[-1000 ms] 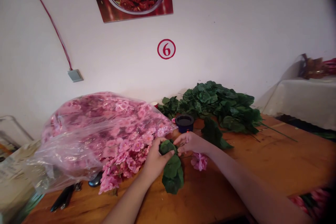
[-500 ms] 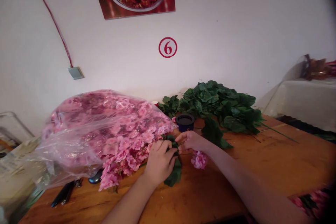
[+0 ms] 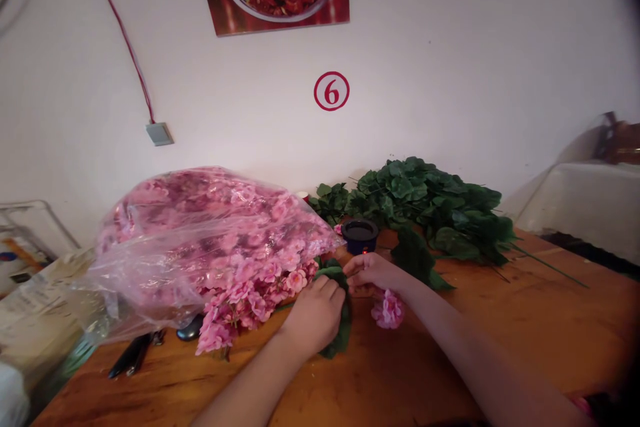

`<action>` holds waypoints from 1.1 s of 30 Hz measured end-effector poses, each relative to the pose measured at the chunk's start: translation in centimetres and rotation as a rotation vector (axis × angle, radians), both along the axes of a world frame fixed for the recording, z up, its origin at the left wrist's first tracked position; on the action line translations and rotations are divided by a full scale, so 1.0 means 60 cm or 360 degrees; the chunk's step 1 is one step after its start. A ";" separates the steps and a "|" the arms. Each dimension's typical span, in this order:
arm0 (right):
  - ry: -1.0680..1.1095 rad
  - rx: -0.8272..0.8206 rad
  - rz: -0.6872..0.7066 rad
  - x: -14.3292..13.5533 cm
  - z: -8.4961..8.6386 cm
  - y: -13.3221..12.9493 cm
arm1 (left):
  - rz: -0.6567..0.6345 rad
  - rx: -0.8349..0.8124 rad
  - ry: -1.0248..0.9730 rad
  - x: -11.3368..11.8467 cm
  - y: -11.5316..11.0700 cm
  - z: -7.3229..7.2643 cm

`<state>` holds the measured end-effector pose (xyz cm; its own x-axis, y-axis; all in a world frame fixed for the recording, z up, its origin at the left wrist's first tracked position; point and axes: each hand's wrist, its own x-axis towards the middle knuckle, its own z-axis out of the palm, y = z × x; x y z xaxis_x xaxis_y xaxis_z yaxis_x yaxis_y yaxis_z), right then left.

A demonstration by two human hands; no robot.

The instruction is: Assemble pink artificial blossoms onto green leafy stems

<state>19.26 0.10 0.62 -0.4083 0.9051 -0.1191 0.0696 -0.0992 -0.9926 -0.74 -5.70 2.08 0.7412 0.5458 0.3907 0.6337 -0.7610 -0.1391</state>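
My left hand (image 3: 316, 312) is closed around a green leaf spray (image 3: 342, 333), whose leaves stick out above and below the fingers. Close beside it, my right hand (image 3: 371, 273) has its fingers curled in a pinch. A single pink artificial flower (image 3: 388, 309) hangs just under the right wrist; its stem seems to run into the right fingers. The fingertips of both hands nearly meet, and the exact contact between them is hidden. Just beyond the right hand stands a dark blue round pot (image 3: 360, 240) with a small red light.
A clear plastic bag (image 3: 165, 267) bulging with pink flowers lies at left, blossoms spilling toward my left hand. Green leaves (image 3: 425, 197) are heaped at the back right of the wooden table (image 3: 500, 333). A black-handled tool (image 3: 131, 355) and a dark rounded object (image 3: 190, 329) lie near the bag.
The view has shifted slightly left, so things appear further right. My left hand has turned a little and its fingers are closer together over the leaves. The right hand stays pinched beside it.
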 end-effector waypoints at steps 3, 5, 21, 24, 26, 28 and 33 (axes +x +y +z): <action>-0.0056 0.0009 0.0041 0.005 -0.003 0.003 | -0.0040 -0.0046 0.0004 0.001 0.000 -0.004; -0.0069 0.0002 0.0051 0.004 -0.008 0.005 | -0.0059 -0.0071 -0.0014 0.002 0.002 -0.007; -0.0597 0.0439 0.0015 0.014 -0.034 0.021 | -0.0200 -0.0313 -0.0209 -0.006 0.042 -0.043; -0.0760 0.0560 0.0048 0.026 -0.026 0.016 | -0.0206 -0.0438 -0.0366 -0.005 0.048 -0.049; -0.0876 0.0696 -0.0004 0.027 -0.015 0.008 | -0.0189 -0.0533 -0.0474 -0.005 0.050 -0.052; -0.0966 0.0906 -0.0173 0.016 0.004 -0.006 | -0.0155 -0.0600 -0.0552 -0.007 0.051 -0.055; -0.0845 0.1349 -0.0249 -0.070 0.072 -0.063 | -0.0173 -0.0652 -0.0659 -0.013 0.052 -0.066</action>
